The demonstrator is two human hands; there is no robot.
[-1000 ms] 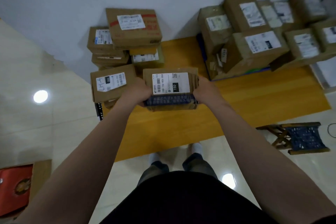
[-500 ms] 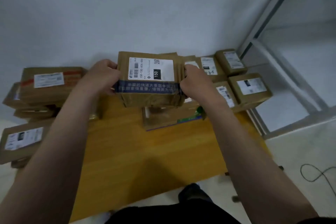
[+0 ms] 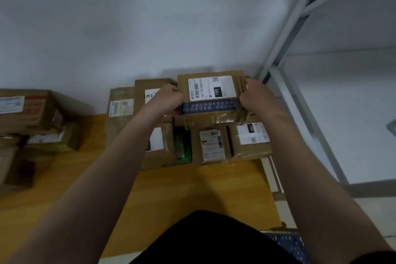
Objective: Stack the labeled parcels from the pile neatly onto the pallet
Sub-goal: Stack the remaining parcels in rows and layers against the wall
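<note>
Left hand [image 3: 166, 100] and right hand [image 3: 258, 98] are clamped on the parcel's [image 3: 211, 96] two side edges, label [image 3: 211, 88] facing up. It's right over the stack [image 3: 250, 141] at the pallet's [image 3: 192, 188] right end by the wall [image 3: 150, 28]; can't tell if it's touching. The pile [image 3: 27, 111] sits well apart, far left.

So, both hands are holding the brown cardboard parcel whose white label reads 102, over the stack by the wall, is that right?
Not quite: the head view shows the brown cardboard parcel in the left hand and right hand labelled 150, over the stack by the wall.
</note>
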